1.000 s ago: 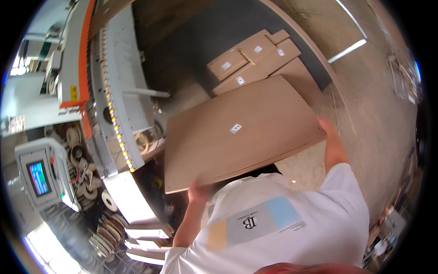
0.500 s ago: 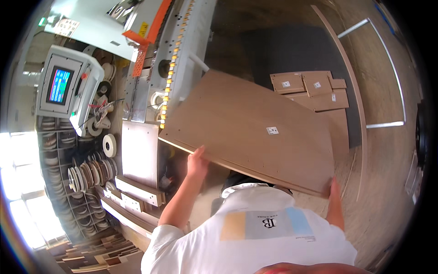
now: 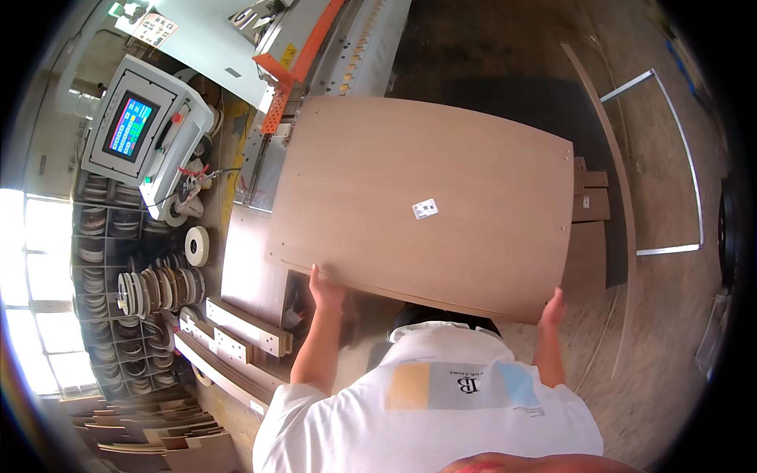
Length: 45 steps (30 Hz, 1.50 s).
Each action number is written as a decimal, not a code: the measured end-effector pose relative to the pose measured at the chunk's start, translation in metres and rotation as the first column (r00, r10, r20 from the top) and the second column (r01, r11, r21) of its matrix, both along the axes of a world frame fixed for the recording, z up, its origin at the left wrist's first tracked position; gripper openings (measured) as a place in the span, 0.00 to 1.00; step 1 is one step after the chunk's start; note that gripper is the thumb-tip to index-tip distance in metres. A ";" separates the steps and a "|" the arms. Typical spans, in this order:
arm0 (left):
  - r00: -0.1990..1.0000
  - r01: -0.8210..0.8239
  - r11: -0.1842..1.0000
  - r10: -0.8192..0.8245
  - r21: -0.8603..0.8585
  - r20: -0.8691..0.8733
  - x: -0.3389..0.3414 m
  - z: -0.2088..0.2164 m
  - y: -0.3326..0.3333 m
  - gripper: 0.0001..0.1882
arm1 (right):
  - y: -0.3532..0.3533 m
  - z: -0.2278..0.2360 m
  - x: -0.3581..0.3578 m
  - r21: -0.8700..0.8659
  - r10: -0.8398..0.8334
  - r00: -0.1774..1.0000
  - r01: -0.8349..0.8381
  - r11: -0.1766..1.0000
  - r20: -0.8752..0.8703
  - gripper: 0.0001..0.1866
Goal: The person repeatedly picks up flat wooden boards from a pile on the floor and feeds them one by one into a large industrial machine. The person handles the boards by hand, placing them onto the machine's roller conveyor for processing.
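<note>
A large brown wood panel (image 3: 410,158) with a small white label (image 3: 425,209) spans the space in front of me, with small holes near its left and right ends. My left hand (image 3: 325,288) grips the near edge towards its left end, fingers hidden beneath the board. At the near right corner my right hand (image 3: 553,309) holds the same panel, thumb upward. The panel's far left part lies over the bed of a grey machine (image 3: 371,47) with an orange guard bar (image 3: 277,106). Whether the board rests on the bed I cannot tell.
A control box with a lit screen (image 3: 132,124) stands at the left, near edging-tape rolls (image 3: 162,290). Narrow drilled boards (image 3: 244,331) are stacked at the lower left. Rightward, smaller panels (image 3: 593,206) lie on a dark mat (image 3: 512,91), beside a long strip (image 3: 621,189).
The panel has swung so its far side reaches over the machine bed and its near edge slopes less. It now covers more of the smaller panels. Both hands keep their hold.
</note>
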<state>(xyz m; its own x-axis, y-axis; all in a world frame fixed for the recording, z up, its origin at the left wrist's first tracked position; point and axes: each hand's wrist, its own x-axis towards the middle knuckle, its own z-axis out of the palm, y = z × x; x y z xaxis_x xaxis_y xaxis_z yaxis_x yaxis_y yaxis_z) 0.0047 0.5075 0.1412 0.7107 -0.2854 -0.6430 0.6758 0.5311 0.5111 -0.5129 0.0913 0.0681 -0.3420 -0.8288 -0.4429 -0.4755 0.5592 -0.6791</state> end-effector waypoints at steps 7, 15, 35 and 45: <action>0.997 0.064 0.914 -0.074 0.401 0.010 -0.001 -0.023 -0.010 0.15 | 0.043 0.025 0.079 -0.078 0.256 0.957 -0.248 0.966 0.137 0.37; 0.974 0.217 0.812 -0.217 0.542 -0.065 -0.046 -0.008 -0.049 0.28 | 0.058 0.066 0.111 -0.011 0.591 0.805 -0.592 0.806 -0.050 0.34; 0.982 0.181 0.862 -0.188 0.474 -0.032 0.022 -0.002 -0.138 0.29 | -0.023 0.077 0.176 0.099 0.488 0.851 -0.512 0.853 0.192 0.28; 0.927 0.345 0.850 -0.375 0.398 -0.002 0.063 -0.050 -0.193 0.31 | -0.050 0.056 0.199 0.132 0.029 0.783 -0.141 0.981 0.621 0.31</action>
